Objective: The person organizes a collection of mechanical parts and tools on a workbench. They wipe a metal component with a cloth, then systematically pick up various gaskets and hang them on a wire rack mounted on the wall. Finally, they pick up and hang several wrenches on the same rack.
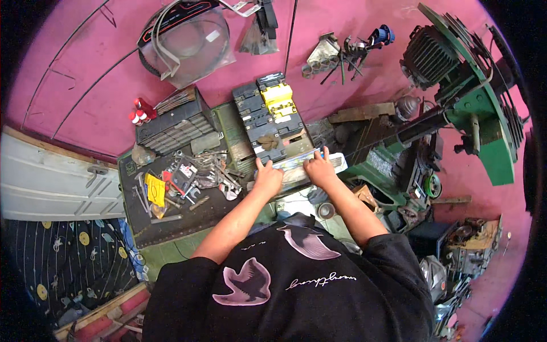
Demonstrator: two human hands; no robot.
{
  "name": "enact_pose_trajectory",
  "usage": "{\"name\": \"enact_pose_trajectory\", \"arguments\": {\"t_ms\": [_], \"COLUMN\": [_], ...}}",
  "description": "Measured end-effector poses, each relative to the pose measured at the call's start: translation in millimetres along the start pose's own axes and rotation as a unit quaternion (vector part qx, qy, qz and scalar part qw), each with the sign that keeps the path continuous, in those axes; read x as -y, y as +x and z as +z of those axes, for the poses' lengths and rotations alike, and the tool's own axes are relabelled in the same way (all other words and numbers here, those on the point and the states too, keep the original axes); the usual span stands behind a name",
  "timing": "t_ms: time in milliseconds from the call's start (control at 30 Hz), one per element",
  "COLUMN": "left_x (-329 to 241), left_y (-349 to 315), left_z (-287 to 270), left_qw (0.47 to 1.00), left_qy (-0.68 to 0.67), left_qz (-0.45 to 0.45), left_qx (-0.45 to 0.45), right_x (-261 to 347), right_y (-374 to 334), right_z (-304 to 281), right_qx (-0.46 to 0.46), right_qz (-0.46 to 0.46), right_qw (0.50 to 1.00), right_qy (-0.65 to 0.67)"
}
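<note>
A long, narrow box (294,172) with a pale printed surface lies crosswise in front of me, at the near edge of the bench. My left hand (269,178) is closed on its left part, with the thumb and a finger showing at the top. Toward the right end, my right hand (320,169) grips the same box, one finger pointing up along its far side. Just beyond the hands stand several black batteries (250,102), one with a yellow top (278,100). A brown rag or glove-like piece (267,142) rests on the nearest battery.
Wrenches and loose tools (213,171) crowd the bench on the left, beside a yellow packet (155,190). A dark drawer cabinet (176,125) with red bottles (143,111) on it backs onto the pink wall. At right stands a green drill press (484,114). Metal parts (473,245) are piled lower right.
</note>
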State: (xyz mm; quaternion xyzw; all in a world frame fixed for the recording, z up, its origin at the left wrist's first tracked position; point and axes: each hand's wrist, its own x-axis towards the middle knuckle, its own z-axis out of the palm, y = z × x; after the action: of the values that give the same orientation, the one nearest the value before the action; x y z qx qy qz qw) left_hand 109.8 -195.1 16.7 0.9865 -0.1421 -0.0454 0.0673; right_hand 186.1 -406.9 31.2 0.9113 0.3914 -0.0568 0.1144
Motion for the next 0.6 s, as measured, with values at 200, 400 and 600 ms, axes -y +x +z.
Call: {"name": "enact_pose_trajectory", "arguments": {"t_ms": [200,400,600], "left_x": [-13,-23,-22], "left_y": [13,4,1], "left_z": [20,4,5], "left_qw": [0.997,0.991,0.988], "left_qy": [0.025,-0.020,-0.030], "left_qz": [-0.064,-0.131,-0.153], "left_qx": [-0.021,0.005,-0.019], "right_x": [-21,-22,-23], "right_y": [17,7,10], "right_z": [27,33,32], "right_qx": [-0.031,-0.063,-0.067], "right_qz": [-0.050,-0.052,-0.060], "right_qw": [0.998,0.996,0.994], "right_qy": [-0.016,0.039,0.067]}}
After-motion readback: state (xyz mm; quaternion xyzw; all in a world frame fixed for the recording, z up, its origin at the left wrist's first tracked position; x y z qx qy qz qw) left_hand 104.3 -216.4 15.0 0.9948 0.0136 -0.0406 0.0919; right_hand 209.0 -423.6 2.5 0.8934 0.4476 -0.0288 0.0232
